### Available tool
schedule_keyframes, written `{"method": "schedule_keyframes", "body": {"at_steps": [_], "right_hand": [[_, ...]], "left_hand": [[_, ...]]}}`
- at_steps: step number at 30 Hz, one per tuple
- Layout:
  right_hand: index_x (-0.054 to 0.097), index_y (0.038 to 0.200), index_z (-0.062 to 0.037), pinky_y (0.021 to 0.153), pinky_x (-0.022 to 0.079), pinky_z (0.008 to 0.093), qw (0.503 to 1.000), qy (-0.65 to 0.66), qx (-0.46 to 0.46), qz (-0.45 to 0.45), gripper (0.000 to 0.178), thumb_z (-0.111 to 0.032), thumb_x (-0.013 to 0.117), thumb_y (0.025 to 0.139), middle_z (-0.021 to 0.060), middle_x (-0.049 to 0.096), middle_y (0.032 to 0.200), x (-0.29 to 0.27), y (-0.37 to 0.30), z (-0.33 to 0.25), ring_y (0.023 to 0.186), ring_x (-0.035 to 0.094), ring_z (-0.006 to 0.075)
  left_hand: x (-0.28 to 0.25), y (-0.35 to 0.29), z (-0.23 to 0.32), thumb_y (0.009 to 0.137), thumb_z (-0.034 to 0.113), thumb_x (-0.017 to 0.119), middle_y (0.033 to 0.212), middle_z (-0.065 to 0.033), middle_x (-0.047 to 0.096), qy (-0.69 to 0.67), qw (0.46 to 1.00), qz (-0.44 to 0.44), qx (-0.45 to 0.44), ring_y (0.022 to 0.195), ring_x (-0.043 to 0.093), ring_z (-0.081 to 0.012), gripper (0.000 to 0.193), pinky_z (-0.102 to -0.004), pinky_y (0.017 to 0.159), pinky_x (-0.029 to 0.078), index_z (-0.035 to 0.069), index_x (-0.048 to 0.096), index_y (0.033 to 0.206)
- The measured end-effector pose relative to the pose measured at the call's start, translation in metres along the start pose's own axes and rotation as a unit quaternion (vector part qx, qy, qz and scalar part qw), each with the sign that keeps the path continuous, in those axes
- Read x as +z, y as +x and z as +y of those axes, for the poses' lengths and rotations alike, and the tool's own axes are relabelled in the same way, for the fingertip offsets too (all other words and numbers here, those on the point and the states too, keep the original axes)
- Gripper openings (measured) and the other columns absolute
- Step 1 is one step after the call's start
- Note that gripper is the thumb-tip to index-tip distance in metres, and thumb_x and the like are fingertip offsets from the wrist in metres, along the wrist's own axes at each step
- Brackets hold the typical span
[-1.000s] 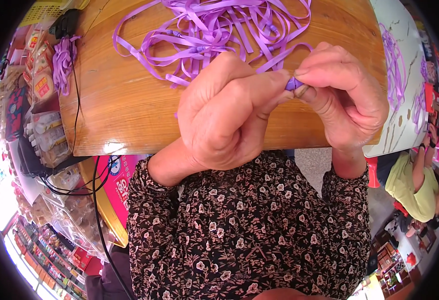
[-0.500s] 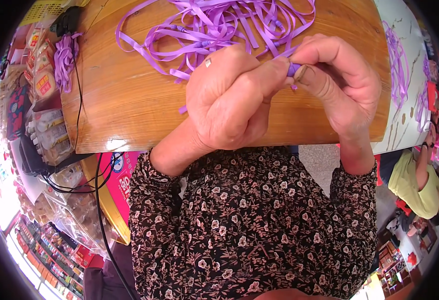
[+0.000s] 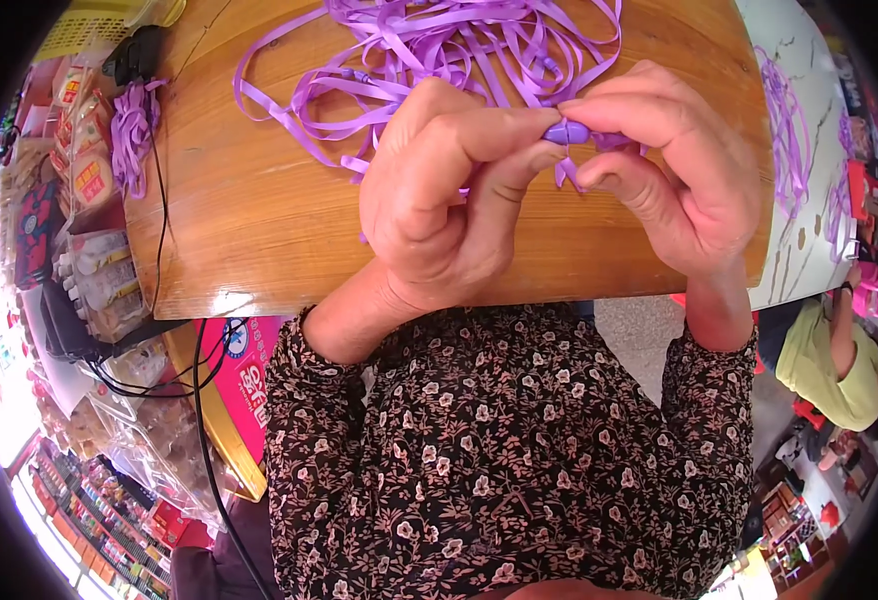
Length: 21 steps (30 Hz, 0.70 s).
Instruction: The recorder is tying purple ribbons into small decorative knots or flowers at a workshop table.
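My left hand (image 3: 449, 190) pinches a small purple plastic buckle (image 3: 565, 132) on a lanyard between thumb and forefinger. At the buckle's far side rests the forefinger tip of my right hand (image 3: 684, 165); its thumb stands apart below, and its other fingers are curled and partly hidden. A short length of the lanyard's purple strap (image 3: 607, 142) runs from the buckle toward the right palm, and a strap end hangs below it. Beyond my hands, a heap of purple lanyards (image 3: 429, 50) with similar buckles lies tangled on the wooden table (image 3: 259, 230).
On the left stand packaged goods (image 3: 89, 180), a bundle of purple lanyards (image 3: 131, 140) and black cables (image 3: 164, 385). More purple lanyards (image 3: 787, 130) lie on a white marbled surface (image 3: 814, 80) at the right. A person in a yellow-green top (image 3: 834, 370) sits farther right.
My right thumb has come away from the buckle, and the right hand has opened. The left hand has turned slightly, bringing more of the buckle into sight.
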State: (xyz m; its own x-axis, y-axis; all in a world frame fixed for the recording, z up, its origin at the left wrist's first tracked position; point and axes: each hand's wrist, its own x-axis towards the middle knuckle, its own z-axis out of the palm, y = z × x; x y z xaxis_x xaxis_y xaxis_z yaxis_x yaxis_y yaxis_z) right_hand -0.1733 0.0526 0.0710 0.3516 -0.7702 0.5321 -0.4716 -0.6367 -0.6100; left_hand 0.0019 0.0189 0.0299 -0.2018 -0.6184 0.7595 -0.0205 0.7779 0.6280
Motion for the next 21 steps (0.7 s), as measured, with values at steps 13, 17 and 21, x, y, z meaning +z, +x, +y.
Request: {"method": "schedule_keyframes", "body": {"at_steps": [13,17,21], "right_hand": [[0.053,0.083,0.0039,0.058,0.037,0.0303,0.999,0.035,-0.008,-0.022,0.015,-0.01,0.06,0.085,0.0114,0.051,0.074,0.001,-0.001,-0.011,0.064,0.046,0.0214],[0.051,0.079,0.0018,0.057,0.037,0.0294,0.984,0.151,0.071,-0.063,0.019,-0.015,0.053,0.089,0.0116,0.051,0.074,0.002,-0.005,-0.016,0.062,0.047,0.0195],[0.054,0.076,0.0009,0.052,0.038,0.029,0.967,0.217,0.132,-0.025,0.017,-0.011,0.053,0.088,0.009,0.051,0.067,0.013,-0.012,-0.022,0.055,0.048,0.02]], "left_hand": [[-0.003,0.003,0.01,0.065,-0.003,0.073,0.067,-0.0071,0.058,-0.014,0.998,-0.04,0.056,0.051,0.048,-0.015,0.022,-0.0254,0.042,0.036,-0.001,0.064,0.086],[-0.007,-0.008,0.008,0.072,-0.001,0.068,0.073,-0.0077,0.056,-0.038,0.995,-0.043,0.079,0.052,0.046,-0.015,0.022,-0.0264,0.043,0.035,-0.003,0.06,0.093],[-0.007,-0.012,0.005,0.082,0.003,0.064,0.08,-0.0094,0.056,-0.03,0.993,-0.08,0.086,0.056,0.045,-0.015,0.019,-0.0271,0.047,0.036,-0.003,0.056,0.098]]}}
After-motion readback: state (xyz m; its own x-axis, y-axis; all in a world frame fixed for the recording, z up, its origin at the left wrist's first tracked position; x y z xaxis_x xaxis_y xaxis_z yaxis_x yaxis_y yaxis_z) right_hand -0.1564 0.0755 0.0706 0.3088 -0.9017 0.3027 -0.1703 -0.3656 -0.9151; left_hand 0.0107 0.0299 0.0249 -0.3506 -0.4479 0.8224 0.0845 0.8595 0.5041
